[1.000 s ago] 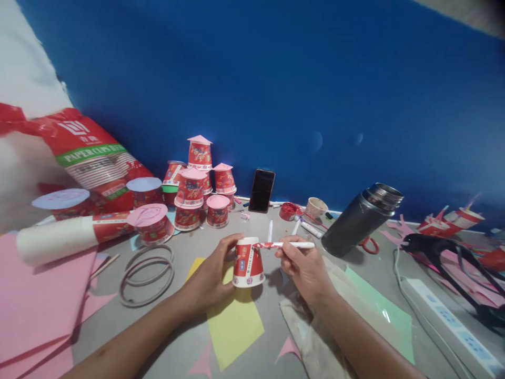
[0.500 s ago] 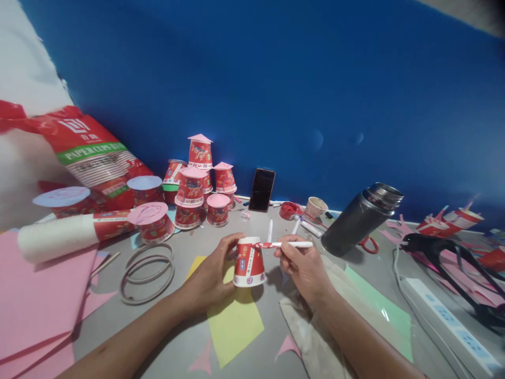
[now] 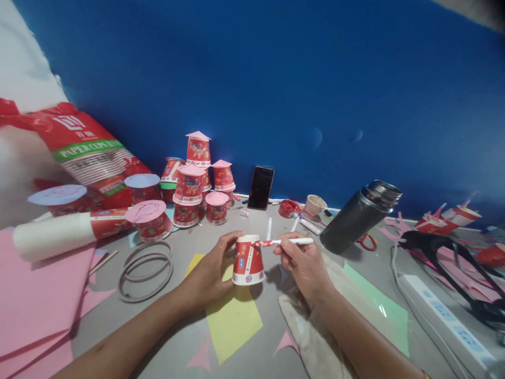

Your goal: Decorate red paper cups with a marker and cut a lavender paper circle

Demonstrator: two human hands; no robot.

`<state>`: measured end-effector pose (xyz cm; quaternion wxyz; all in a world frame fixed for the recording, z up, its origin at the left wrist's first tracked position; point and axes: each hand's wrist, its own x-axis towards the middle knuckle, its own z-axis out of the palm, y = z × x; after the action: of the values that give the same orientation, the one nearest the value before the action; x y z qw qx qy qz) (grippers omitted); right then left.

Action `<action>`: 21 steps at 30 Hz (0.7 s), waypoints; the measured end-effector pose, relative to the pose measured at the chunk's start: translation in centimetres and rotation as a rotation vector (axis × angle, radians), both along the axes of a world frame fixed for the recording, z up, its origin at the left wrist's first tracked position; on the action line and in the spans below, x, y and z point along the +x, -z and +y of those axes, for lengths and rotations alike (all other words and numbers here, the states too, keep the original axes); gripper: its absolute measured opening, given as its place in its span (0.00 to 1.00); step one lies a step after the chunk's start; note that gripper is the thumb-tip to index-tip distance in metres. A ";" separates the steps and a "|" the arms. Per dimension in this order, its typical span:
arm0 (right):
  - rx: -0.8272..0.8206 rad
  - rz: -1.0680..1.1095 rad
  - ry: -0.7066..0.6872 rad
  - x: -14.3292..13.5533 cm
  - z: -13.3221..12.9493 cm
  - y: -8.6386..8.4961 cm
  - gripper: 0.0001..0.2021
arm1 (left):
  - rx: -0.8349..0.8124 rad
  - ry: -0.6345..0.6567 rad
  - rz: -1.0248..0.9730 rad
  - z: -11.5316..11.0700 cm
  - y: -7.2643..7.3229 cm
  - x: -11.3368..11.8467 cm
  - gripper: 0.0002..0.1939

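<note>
Along the blue wall (image 3: 339, 89), stacked cups (image 3: 189, 185) stand upside down, several capped in pink, so those look finished to us. Nearer, between both hands, our left hand (image 3: 211, 273) grips another inverted cup (image 3: 247, 263), bare-topped as yet, its fingers curled cup-wide. Our right hand (image 3: 302, 263) pinches a pen (image 3: 306, 241), tip at that cup's upper side; how much marking remains, we cannot tell.

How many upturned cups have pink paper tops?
5 visible: the highest cup; the front stack's upper cup; the right stack's upper cup; the low cup in front of it; the cup beside the nested cups. Others may hide behind the stacks.
</note>
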<state>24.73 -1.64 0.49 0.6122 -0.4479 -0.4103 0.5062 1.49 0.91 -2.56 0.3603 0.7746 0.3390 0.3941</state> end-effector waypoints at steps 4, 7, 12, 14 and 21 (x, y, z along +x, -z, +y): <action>0.000 -0.031 0.014 -0.1 0.0 0.0 0.22 | 0.001 -0.001 -0.003 0.0 0.1 0.0 0.37; -0.005 -0.082 0.011 -0.1 -0.2 0.1 0.22 | -0.012 -0.002 -0.009 0.0 0.3 0.0 0.38; -0.002 -0.109 0.044 -0.1 -0.1 0.0 0.21 | 0.021 0.003 0.016 0.0 0.3 0.0 0.37; 0.013 -0.097 0.067 0.0 0.0 -0.2 0.22 | 0.026 0.009 0.024 0.0 0.3 0.0 0.37; 0.013 -0.075 0.072 0.2 0.1 -0.8 0.23 | 0.024 0.032 0.024 0.1 0.5 0.0 0.38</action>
<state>24.90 -1.50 1.34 0.6173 -0.4770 -0.4198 0.4640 1.52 0.97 -3.02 0.3531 0.7887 0.3261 0.3833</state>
